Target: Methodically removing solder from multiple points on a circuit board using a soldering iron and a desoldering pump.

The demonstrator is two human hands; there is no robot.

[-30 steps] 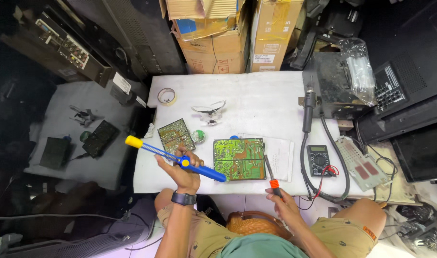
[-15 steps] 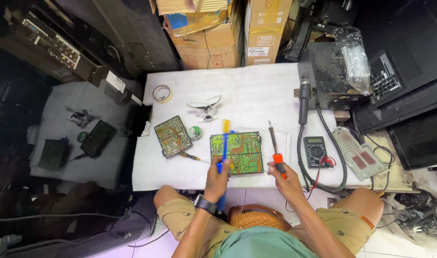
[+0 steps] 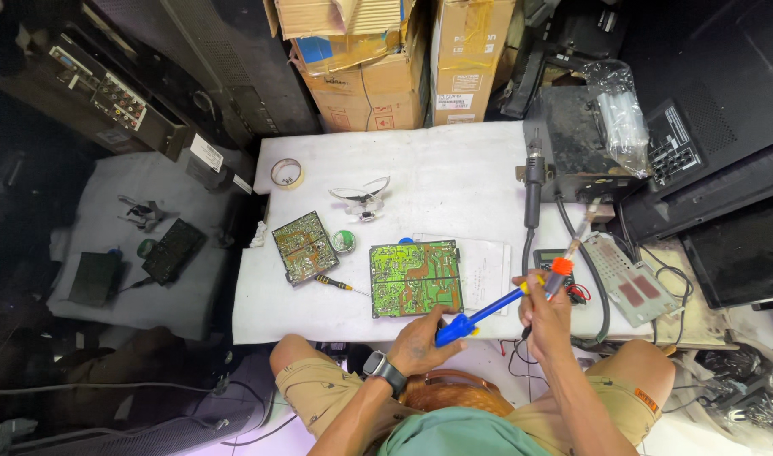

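Now blue desoldering pump (image 3: 481,315) in left hand (image 3: 420,342); yellow tip near right hand (image 3: 542,312).

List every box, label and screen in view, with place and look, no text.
Cardboard boxes: stacked behind the white table, brown, white labels.
White label: slanted rectangle on dark casing, left of the table.
Multimeter: dark, beside the right hand; screen mostly hidden.
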